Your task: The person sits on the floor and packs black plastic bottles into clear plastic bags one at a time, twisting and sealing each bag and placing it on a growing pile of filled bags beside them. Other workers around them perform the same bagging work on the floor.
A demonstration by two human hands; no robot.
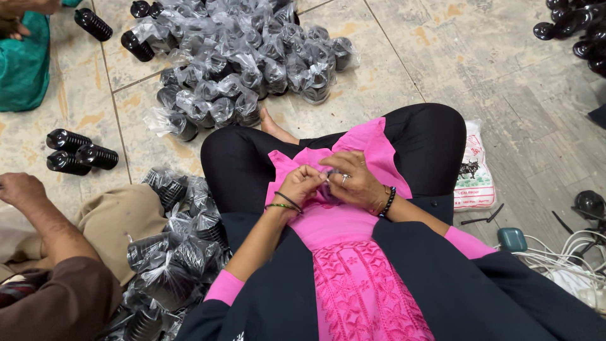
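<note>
- Hands meet over a lap: the person's left hand [302, 184] and right hand [355, 181] are pressed together above the pink embroidered tunic [353, 278], with the person seated cross-legged on the tiled stone floor [404, 57].
- Both sets of fingers are pinched around a small piece of clear plastic wrap [332, 173] held between them; what is inside it is too hidden to tell.
- A ring shows on the right hand, a dark bead bracelet [389, 201] on its wrist, and thin bangles on the left wrist.
- Far from the lap lies a large heap of black ribbed bottles sealed in clear plastic bags [243, 63]; a second bagged heap [170, 252] lies near on the left, touching the knee.
- Bare black ribbed bottles [79, 151] lie unwrapped on the floor at far left, with more at the far right corner [571, 28].
- Judging by the piles, much of the bagging looks done, with only a few loose bottles left in view.
- A co-worker's hand [20, 189] and brown sleeve sit at near left.
- A white printed sack [473, 170] lies just right of the knee; white cables [568, 259] lie at near right.
</note>
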